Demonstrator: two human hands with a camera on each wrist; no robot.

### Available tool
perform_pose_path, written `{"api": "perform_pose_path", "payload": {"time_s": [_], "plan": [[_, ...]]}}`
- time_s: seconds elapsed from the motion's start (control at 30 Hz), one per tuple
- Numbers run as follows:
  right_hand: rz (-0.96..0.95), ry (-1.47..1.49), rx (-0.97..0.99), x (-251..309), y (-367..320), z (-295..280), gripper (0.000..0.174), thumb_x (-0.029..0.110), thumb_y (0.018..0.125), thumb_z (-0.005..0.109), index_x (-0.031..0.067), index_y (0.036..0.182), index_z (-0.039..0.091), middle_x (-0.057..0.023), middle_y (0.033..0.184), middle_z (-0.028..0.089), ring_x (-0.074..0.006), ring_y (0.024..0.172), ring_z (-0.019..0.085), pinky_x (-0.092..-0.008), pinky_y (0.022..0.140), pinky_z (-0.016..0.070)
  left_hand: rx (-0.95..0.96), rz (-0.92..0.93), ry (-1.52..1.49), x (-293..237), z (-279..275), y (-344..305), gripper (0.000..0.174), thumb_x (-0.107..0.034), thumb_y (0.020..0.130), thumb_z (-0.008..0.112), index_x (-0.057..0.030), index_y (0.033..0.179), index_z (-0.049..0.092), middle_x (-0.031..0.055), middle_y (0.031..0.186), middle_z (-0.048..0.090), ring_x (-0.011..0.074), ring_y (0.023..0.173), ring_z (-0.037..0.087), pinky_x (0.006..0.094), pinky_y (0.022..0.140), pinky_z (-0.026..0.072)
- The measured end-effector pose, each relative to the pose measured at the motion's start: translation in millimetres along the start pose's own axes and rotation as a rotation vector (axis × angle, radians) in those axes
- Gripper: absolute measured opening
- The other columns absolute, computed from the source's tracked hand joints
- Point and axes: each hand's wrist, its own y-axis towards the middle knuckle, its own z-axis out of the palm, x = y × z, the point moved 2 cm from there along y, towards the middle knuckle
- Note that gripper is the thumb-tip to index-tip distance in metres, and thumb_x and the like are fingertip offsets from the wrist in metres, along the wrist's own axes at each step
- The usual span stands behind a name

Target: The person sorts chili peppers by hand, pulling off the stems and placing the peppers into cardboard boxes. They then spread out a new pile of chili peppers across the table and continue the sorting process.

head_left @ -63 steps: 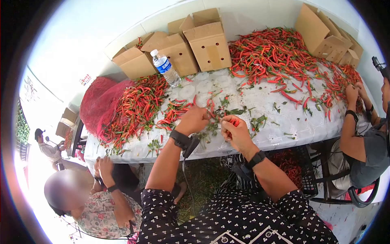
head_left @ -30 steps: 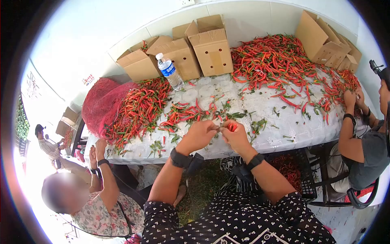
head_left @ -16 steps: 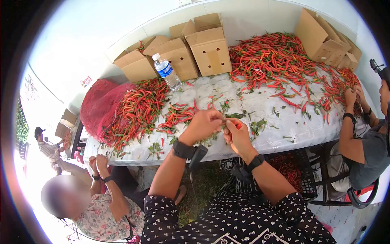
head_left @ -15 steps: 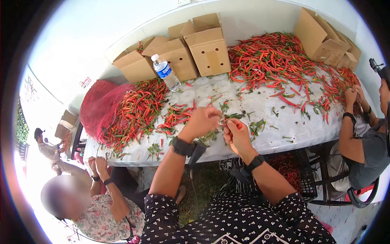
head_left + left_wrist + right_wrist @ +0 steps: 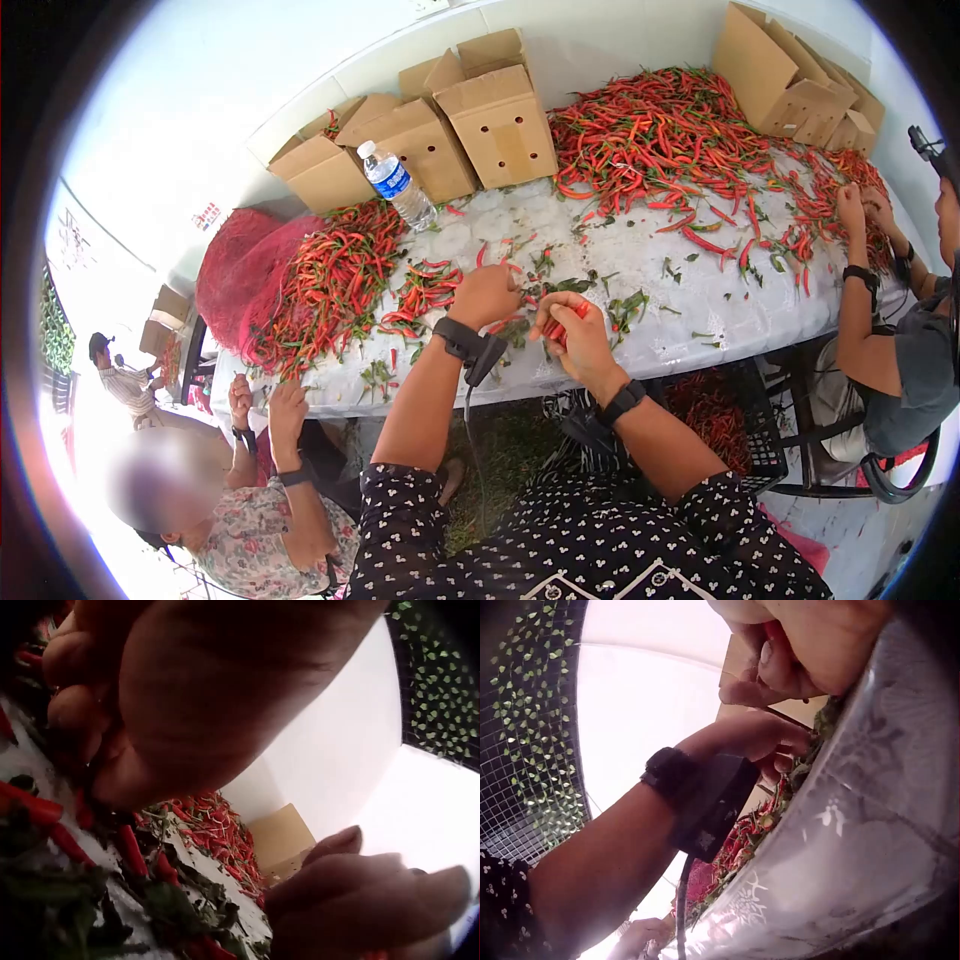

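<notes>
Sorting, seemingly: right hand [image 5: 588,345] curled round red chillies [image 5: 775,634]; left hand [image 5: 485,296] low over surface [image 5: 690,325] beside loose chillies [image 5: 428,285], grip unclear. Next likely calls for pinching one.

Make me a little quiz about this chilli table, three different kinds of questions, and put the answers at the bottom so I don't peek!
1. True or false: the water bottle is on the table, in front of the cardboard boxes.

2. In the head view, which hand of the camera wearer plainly shows red chillies held in its fingers?
A) left hand
B) right hand

3. Fill the gap: seen from the camera wearer's seat, the red net bag lies at the ____ end of the table.

Key:
1. True.
2. B, right hand.
3. Left.
</notes>
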Motion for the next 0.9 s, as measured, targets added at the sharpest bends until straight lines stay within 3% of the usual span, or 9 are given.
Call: {"api": "perform_pose_path", "payload": {"time_s": [0.1, 0.2, 0.27, 0.3, 0.37, 0.47, 0.63, 0.77, 0.9], "plan": [[0.021, -0.012, 0.007, -1.7, -1.0, -0.5, 0.012, 0.007, 0.087, 0.043, 0.0008, 0.093, 0.052, -0.006, 0.068, 0.054, -0.0118, 0.052, 0.054, -0.0196, 0.035, 0.0294, -0.026, 0.069, -0.053, 5.7, 0.3, -13.6, 0.019, -0.02, 0.064, 0.06, -0.0026, 0.071, 0.061, 0.0184, 0.079, 0.061, 0.0329, 0.075, 0.06, 0.043, 0.065, 0.0468], [0.035, -0.023, 0.009, -2.4, -0.9, -1.3, 0.012, 0.006, 0.086, 0.045, -0.0002, 0.093, 0.052, -0.0049, 0.066, 0.053, -0.0103, 0.049, 0.05, -0.0194, 0.036, 0.0284, -0.129, 0.168, -0.266, 10.1, -4.7, -20.0, 0.017, -0.018, 0.067, 0.061, -0.0016, 0.073, 0.061, 0.0134, 0.07, 0.06, 0.0273, 0.064, 0.059, 0.038, 0.059, 0.0465], [0.042, -0.04, -0.001, -2.4, -2.4, -1.1, 0.012, 0.005, 0.085, 0.046, -0.0008, 0.093, 0.052, -0.0044, 0.065, 0.052, -0.0097, 0.047, 0.048, -0.0193, 0.036, 0.0279, -0.051, -0.084, -0.725, 15.2, -6.9, -22.0, 0.016, -0.012, 0.072, 0.061, -0.0004, 0.082, 0.061, 0.0063, 0.066, 0.058, 0.0161, 0.058, 0.056, 0.0288, 0.055, 0.0452], [0.039, -0.032, 0.0, -2.7, -2.4, -0.6, 0.011, 0.005, 0.085, 0.047, -0.0011, 0.093, 0.052, -0.004, 0.065, 0.052, -0.0094, 0.048, 0.048, -0.0194, 0.036, 0.0278, -0.052, -0.084, -0.726, 11.4, -11.5, -26.4, 0.016, -0.012, 0.072, 0.061, -0.0004, 0.082, 0.061, 0.0063, 0.066, 0.058, 0.0161, 0.058, 0.056, 0.0288, 0.055, 0.0452], [0.038, -0.029, 0.004, -2.1, -3.1, 1.1, 0.011, 0.005, 0.084, 0.049, -0.0014, 0.092, 0.053, -0.0037, 0.064, 0.051, -0.0092, 0.048, 0.048, -0.0195, 0.037, 0.0278, 0.072, -0.005, -1.188, -0.4, -21.4, -40.5, 0.019, -0.008, 0.078, 0.057, 0.0017, 0.094, 0.058, 0.0027, 0.069, 0.058, 0.0075, 0.058, 0.052, 0.0208, 0.053, 0.0422], [0.051, -0.089, 0.005, -0.1, -4.3, 4.8, 0.013, 0.007, 0.083, 0.053, -0.0014, 0.093, 0.054, -0.0025, 0.062, 0.051, -0.0082, 0.046, 0.046, -0.0195, 0.037, 0.0284, 0.082, -0.096, -1.362, -9.3, -19.1, -48.2, 0.021, -0.007, 0.081, 0.055, 0.0031, 0.1, 0.055, 0.0034, 0.07, 0.059, 0.0066, 0.056, 0.052, 0.0185, 0.05, 0.0402], [-0.012, -0.353, 0.053, -3.5, -3.0, 8.0, 0.013, 0.012, 0.083, 0.058, -0.0005, 0.087, 0.057, -0.0006, 0.057, 0.052, -0.0065, 0.044, 0.046, -0.0205, 0.038, 0.0312, 0.018, -0.062, -1.276, -17.0, -20.3, -52.2, 0.021, -0.007, 0.082, 0.055, 0.0027, 0.101, 0.056, 0.0025, 0.071, 0.059, 0.0065, 0.055, 0.052, 0.0185, 0.051, 0.0415], [-0.009, -0.363, 0.042, -7.8, -1.0, 5.0, 0.014, 0.013, 0.084, 0.058, -0.0001, 0.085, 0.058, -0.0004, 0.057, 0.052, -0.0063, 0.045, 0.046, -0.0209, 0.038, 0.0315, -0.036, 0.003, -0.994, -24.4, -25.2, -56.0, 0.024, -0.006, 0.081, 0.055, 0.003, 0.103, 0.056, 0.0031, 0.071, 0.061, 0.0055, 0.055, 0.053, 0.0182, 0.052, 0.0424], [0.023, -0.163, 0.027, -5.6, -1.2, -1.3, 0.012, 0.013, 0.085, 0.055, 0.0012, 0.085, 0.056, -0.0012, 0.058, 0.051, -0.0076, 0.044, 0.046, -0.0206, 0.038, 0.0305, -0.111, -0.022, -1.02, -2.3, -26.7, -50.1, 0.03, -0.008, 0.078, 0.057, 0.0019, 0.106, 0.055, 0.0043, 0.069, 0.06, 0.0102, 0.057, 0.056, 0.0238, 0.051, 0.0431]]}}
